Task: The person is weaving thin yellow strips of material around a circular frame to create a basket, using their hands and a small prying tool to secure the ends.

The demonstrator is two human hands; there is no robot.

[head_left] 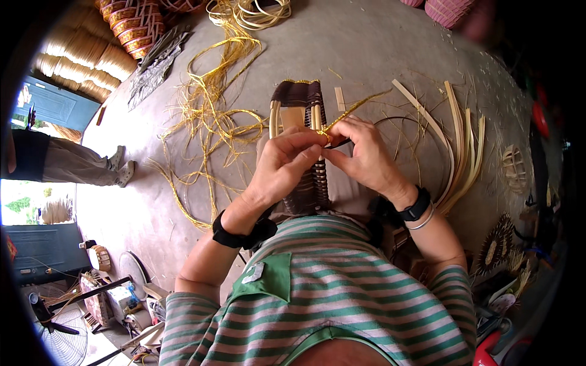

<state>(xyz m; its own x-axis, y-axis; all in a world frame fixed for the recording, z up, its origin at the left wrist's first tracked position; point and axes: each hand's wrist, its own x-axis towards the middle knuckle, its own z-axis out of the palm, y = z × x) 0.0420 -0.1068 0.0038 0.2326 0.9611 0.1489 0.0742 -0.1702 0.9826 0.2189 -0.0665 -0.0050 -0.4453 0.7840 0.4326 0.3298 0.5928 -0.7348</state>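
Observation:
A dark brown woven basket (298, 94) with pale cane strips at its sides rests at my lap. My left hand (282, 163) is closed over its near part, thumb and fingers pinching a golden cord (352, 111) where it wraps the basket's edge. Against it my right hand (368, 154) pinches too, its fingers bent around the same spot. From between the hands the cord's loose end sticks out to the upper right. My fingers partly hide where cord and basket meet.
Tangled golden strands (207, 91) spread over the floor on the left, below a coil of pale strips (264, 17). Curved flat strips (459, 143) lie at right. A person (79, 157) stands at far left. Woven baskets (133, 27) are stacked at upper left.

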